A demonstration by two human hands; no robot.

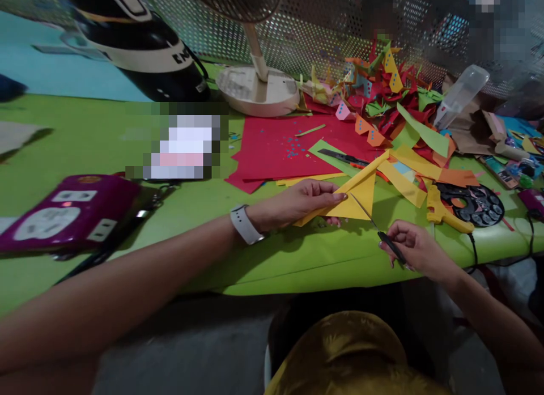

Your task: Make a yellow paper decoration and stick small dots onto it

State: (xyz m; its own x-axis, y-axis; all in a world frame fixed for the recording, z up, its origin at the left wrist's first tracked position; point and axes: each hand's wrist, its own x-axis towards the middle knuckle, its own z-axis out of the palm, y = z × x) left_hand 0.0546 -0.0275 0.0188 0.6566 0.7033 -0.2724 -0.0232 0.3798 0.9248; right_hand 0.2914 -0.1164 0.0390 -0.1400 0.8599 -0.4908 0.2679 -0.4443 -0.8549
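Two hands are at work over one green bench (204, 273). The left hand (312, 202), with one pale watch (246, 224) on its wrist, is closed in a pinch, thumb against fingers, on one folded piece of yellow paper (363, 199), which it holds just above the bench near its front edge. The right hand (410, 250) has its fingers curled round the dark handles of one pair of scissors (391, 246); the blades point away to the left and reach the yellow paper, but whether they are parted I cannot tell.

Behind the left hand lies red paper (276, 148), more than one sheet, sprinkled with small blue dots too many to count. One dark knife (340, 157) rests partly on a light green paper piece (323, 151) there. To the right of the yellow paper sits one yellow glue gun (440, 208), next to one round black tray (480, 205) with a ring of wells. Further back is one heap of folded paper shapes (378, 97), overlapping beyond counting, with one clear bottle (463, 94) tilted at its right side. One fan (257, 94) and one black-and-white flask (144, 60) stand at the back, and one purple socket box (70, 211) lies at the left.
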